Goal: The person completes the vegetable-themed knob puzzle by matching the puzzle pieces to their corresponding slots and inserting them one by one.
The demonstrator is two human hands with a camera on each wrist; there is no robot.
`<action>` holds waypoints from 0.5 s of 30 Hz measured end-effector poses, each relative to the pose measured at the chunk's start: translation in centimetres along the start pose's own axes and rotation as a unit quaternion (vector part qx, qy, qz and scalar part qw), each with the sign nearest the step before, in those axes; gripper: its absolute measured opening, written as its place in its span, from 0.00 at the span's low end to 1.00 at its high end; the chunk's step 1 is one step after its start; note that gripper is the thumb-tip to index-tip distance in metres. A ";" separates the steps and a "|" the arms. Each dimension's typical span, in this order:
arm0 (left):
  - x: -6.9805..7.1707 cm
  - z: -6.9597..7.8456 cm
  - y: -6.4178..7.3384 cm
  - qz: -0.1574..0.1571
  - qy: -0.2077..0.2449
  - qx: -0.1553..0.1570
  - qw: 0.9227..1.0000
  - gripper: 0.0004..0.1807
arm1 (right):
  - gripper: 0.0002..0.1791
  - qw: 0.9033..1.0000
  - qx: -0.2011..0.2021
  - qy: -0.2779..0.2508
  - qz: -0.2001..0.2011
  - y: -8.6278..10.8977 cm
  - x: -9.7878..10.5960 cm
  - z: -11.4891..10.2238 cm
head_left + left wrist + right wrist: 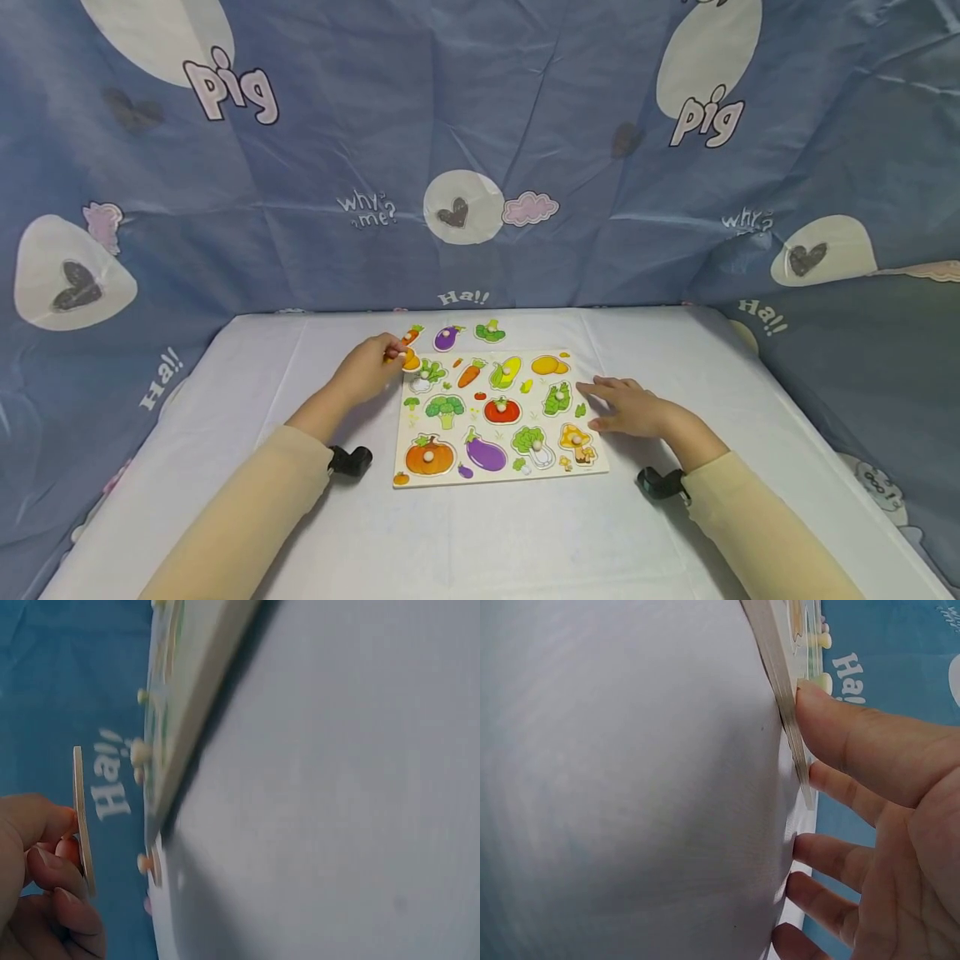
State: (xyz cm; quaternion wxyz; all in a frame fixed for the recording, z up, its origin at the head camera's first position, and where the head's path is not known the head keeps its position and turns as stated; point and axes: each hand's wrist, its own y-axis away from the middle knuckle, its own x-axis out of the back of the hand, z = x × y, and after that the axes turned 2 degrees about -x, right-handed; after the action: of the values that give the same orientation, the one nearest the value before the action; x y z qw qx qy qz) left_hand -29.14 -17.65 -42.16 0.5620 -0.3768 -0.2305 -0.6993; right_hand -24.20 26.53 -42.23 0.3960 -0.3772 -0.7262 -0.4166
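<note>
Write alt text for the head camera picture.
A left hand holds a yellow-orange puzzle piece near a corner of a vegetable puzzle board; the right hand is at its right edge. Beyond it, carrot, eggplant and broccoli pieces lie on white cloth.

Free room across the near tabletop [480, 542]; eggplant piece [446, 338] and broccoli piece [491, 332] beyond the board [532, 393].

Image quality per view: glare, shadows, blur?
Head: sheen on creased blue printed fabric backdrop, light otherwise fairly even. Left wrist: pale wooden puzzle board soft, dark shadow beside it on white cloth-covered table. Right wrist: table blurred toward left edge, broad soft shadow; bare right hand clearer.
</note>
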 end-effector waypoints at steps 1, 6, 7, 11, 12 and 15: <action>-0.1 0.4 0.1 -0.002 0.001 -0.002 1.000 0.09 | 0.41 1.000 0.001 0.000 0.000 0.0 0.0 0.0; -0.8 2.3 0.4 -0.008 0.004 -0.009 1.000 0.08 | 0.41 1.000 0.005 0.000 -0.001 0.1 0.0 0.0; -0.9 2.7 0.4 -0.008 0.004 -0.011 1.000 0.08 | 0.41 1.000 0.006 0.001 -0.001 0.1 0.0 0.0; -1.3 4.1 0.7 -0.013 0.011 -0.022 1.000 0.08 | 0.41 1.000 0.008 0.004 -0.001 0.1 0.1 0.0; -1.4 4.4 0.7 -0.014 0.011 -0.024 1.000 0.08 | 0.41 1.000 0.009 0.004 0.000 0.1 0.1 0.0; -1.7 5.2 0.6 -0.019 0.009 -0.030 0.999 0.08 | 0.41 1.000 0.011 0.005 0.001 0.1 0.1 0.0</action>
State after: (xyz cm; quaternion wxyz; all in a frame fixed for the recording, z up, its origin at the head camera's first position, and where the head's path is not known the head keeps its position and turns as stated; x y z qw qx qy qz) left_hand -26.97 -12.91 -40.34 0.5391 -0.3825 -0.2115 -0.7200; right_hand -24.12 26.64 -42.13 0.4041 -0.3714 -0.7285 -0.4100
